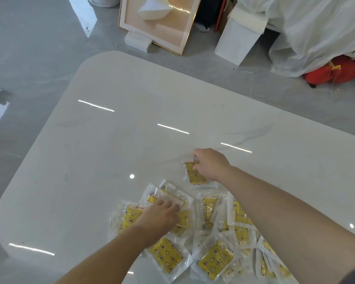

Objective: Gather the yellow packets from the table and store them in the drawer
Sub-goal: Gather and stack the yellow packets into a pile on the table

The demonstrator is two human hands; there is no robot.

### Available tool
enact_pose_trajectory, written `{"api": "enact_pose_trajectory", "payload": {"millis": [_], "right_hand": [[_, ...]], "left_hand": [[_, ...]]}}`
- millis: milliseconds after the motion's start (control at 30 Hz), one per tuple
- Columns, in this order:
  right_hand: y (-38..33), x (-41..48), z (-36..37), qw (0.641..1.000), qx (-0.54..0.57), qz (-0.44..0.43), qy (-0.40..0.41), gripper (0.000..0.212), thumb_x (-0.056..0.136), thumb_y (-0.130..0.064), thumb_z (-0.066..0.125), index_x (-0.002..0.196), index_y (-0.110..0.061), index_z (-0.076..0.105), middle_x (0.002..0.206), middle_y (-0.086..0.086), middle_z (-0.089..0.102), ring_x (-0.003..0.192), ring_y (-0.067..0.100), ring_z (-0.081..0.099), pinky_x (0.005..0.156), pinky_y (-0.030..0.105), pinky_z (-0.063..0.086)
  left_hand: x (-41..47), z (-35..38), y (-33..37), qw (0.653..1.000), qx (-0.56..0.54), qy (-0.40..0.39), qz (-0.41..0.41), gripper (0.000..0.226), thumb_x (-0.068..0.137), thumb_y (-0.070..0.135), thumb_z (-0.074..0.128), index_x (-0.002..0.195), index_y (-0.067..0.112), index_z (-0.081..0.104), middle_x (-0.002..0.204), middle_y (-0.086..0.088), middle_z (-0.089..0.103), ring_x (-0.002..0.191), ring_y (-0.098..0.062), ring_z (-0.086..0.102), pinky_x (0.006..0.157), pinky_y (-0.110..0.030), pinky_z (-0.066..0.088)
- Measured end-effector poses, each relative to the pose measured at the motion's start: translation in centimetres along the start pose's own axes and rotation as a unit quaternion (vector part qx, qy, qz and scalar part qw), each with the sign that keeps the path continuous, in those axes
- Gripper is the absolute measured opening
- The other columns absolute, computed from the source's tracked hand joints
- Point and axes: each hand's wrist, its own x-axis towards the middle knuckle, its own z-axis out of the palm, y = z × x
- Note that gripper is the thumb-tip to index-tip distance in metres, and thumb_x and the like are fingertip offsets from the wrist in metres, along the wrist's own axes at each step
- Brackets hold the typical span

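Head view, nearest you: the loose pile of yellow packets sprawls on the bench. Your left hand lies flat on its left side, fingers spread and pressing, gripping nothing I can see. Farther out, your right hand curls its fingers onto the stray packet, whose long axis runs back toward the pile. No drawer shows.
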Motion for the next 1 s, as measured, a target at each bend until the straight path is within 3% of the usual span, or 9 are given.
{"api": "enact_pose_trajectory", "payload": {"millis": [100,267,433,500,600,667,767,867,1000], "right_hand": [[0.0,0.4,0.3,1.000,0.000,-0.003,-0.001,0.013,0.092,-0.024,0.059,0.095,-0.020,0.046,0.104,0.004,0.060,0.084,0.023,0.054,0.067,0.030,0.040],[0.4,1.1,0.7,1.000,0.021,0.000,0.002,0.018,0.092,-0.022,0.060,0.107,-0.014,0.054,0.110,0.003,0.059,0.087,0.022,0.052,0.069,0.030,0.040],[1.2,1.6,0.3,0.994,0.109,0.029,0.004,0.020,0.086,-0.023,0.066,0.080,-0.017,0.048,0.086,-0.002,0.053,0.082,0.023,0.053,0.064,0.029,0.039],[1.7,2.1,-0.9,0.977,0.197,0.070,0.044,0.032,0.083,-0.024,0.069,0.069,-0.021,0.040,0.077,-0.006,0.045,0.075,0.019,0.047,0.057,0.026,0.035],[2.0,3.9,-3.0,0.920,0.333,0.153,0.140,0.023,0.080,-0.024,0.071,0.076,-0.017,0.050,0.084,0.000,0.053,0.082,0.024,0.056,0.065,0.029,0.048],[1.2,6.0,-4.2,0.844,0.466,0.212,0.161,0.020,0.082,-0.022,0.071,0.093,-0.013,0.057,0.097,0.005,0.060,0.093,0.028,0.063,0.071,0.038,0.058],[-1.3,9.8,-5.6,0.737,0.605,0.244,0.174,0.024,0.086,-0.016,0.068,0.106,-0.008,0.058,0.107,0.010,0.063,0.091,0.026,0.065,0.053,0.032,0.055],[-3.3,13.2,-6.5,0.643,0.709,0.210,0.200,0.016,0.092,-0.009,0.061,0.106,-0.005,0.056,0.100,0.011,0.060,0.085,0.027,0.064,0.054,0.035,0.057],[-3.3,14.7,-5.3,0.703,0.654,0.256,0.113,0.012,0.088,-0.002,0.054,0.098,-0.005,0.060,0.089,0.013,0.061,0.069,0.027,0.063,0.060,0.037,0.058]], "left_hand": [[1.0,0.2,0.6,1.000,0.001,0.007,-0.021,0.040,0.081,-0.004,0.062,0.117,0.013,0.061,0.139,-0.005,0.038,0.117,-0.026,0.043,0.102,-0.038,0.040],[2.3,0.1,1.0,1.000,0.015,-0.017,-0.012,0.038,0.081,-0.009,0.054,0.115,0.009,0.056,0.119,-0.011,0.047,0.106,-0.027,0.044,0.096,-0.038,0.040],[1.9,-2.2,-0.3,0.979,-0.184,-0.016,-0.089,0.028,0.088,-0.002,0.055,0.112,0.013,0.061,0.117,0.000,0.048,0.090,-0.017,0.054,0.080,-0.027,0.050],[1.4,-4.7,-2.4,0.944,-0.278,0.031,-0.173,0.014,0.086,0.007,0.059,0.096,0.014,0.065,0.103,0.003,0.053,0.085,-0.012,0.052,0.072,-0.011,0.041],[0.9,-8.2,-7.9,0.837,-0.390,0.143,-0.356,0.016,0.078,0.010,0.069,0.075,0.021,0.057,0.078,0.000,0.060,0.073,-0.017,0.057,0.059,-0.016,0.041],[1.6,-10.1,-12.0,0.752,-0.432,0.225,-0.445,0.018,0.078,0.013,0.072,0.088,0.017,0.057,0.085,-0.005,0.064,0.080,-0.025,0.060,0.067,-0.028,0.049],[4.6,-12.9,-17.0,0.629,-0.513,0.324,-0.486,0.039,0.077,0.012,0.074,0.109,0.018,0.051,0.101,-0.005,0.060,0.090,-0.027,0.061,0.082,-0.041,0.055],[7.5,-15.0,-20.6,0.567,-0.567,0.367,-0.472,0.052,0.079,0.004,0.069,0.126,0.013,0.048,0.111,-0.007,0.060,0.091,-0.025,0.062,0.082,-0.043,0.057],[8.0,-14.8,-21.8,0.564,-0.621,0.242,-0.487,0.059,0.088,0.005,0.065,0.139,0.000,0.035,0.116,-0.019,0.057,0.071,-0.023,0.062,0.074,-0.039,0.055]]}}
